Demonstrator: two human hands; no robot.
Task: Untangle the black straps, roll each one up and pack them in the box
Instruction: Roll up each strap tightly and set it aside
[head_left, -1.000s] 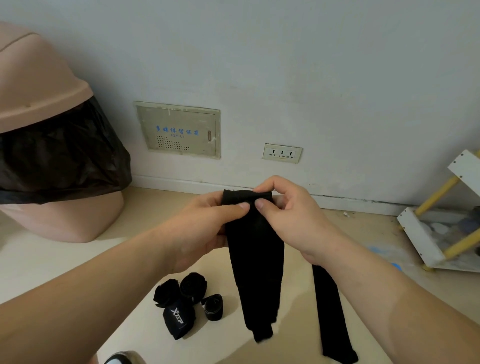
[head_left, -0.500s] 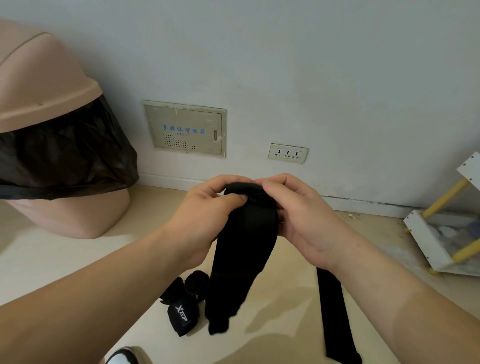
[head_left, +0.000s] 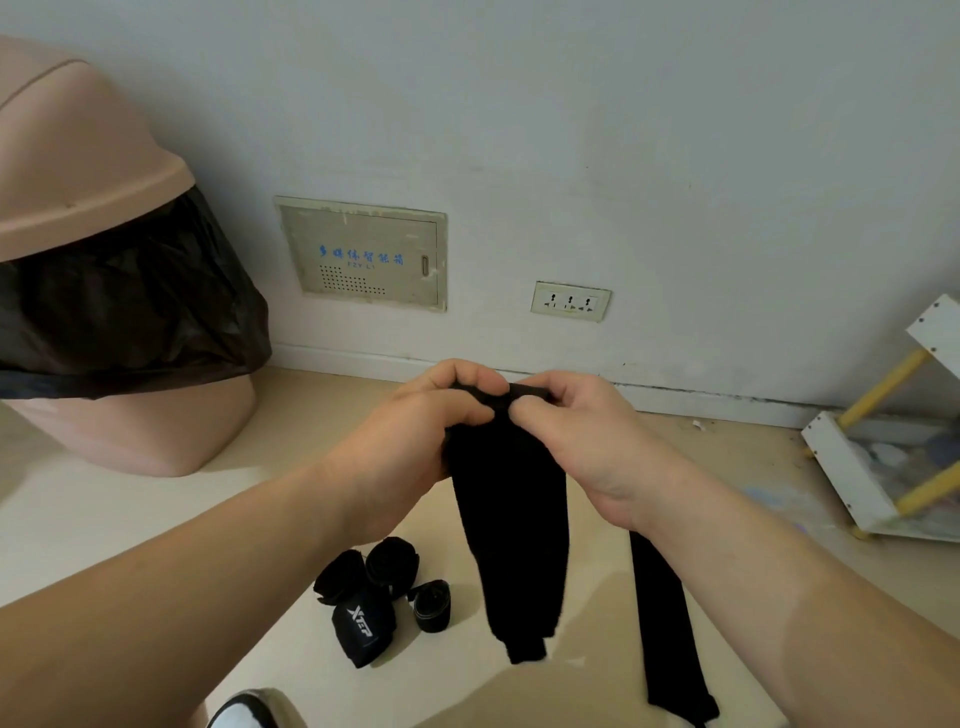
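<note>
Now each hand, left hand (head_left: 415, 431) and right hand (head_left: 582, 441), pinches the black strap's (head_left: 511, 519) top edge, its tail hanging free above bare floor (head_left: 587, 670).

Fairly bright, soft, even light; the wall (head_left: 649, 130) dims to grey-blue toward its top edge; faint, soft-edged shadows lie on the floor (head_left: 130, 530) near the bottom edge; the black strap (head_left: 511, 519) reads as flat black; wide-angle bending curves the bin (head_left: 78, 156) at left; focus is mostly sharp.

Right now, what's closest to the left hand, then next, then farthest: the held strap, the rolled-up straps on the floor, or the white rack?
1. Held strap: pinched in the left hand.
2. Rolled-up straps: on the floor below.
3. White rack: far right, by the wall.
</note>
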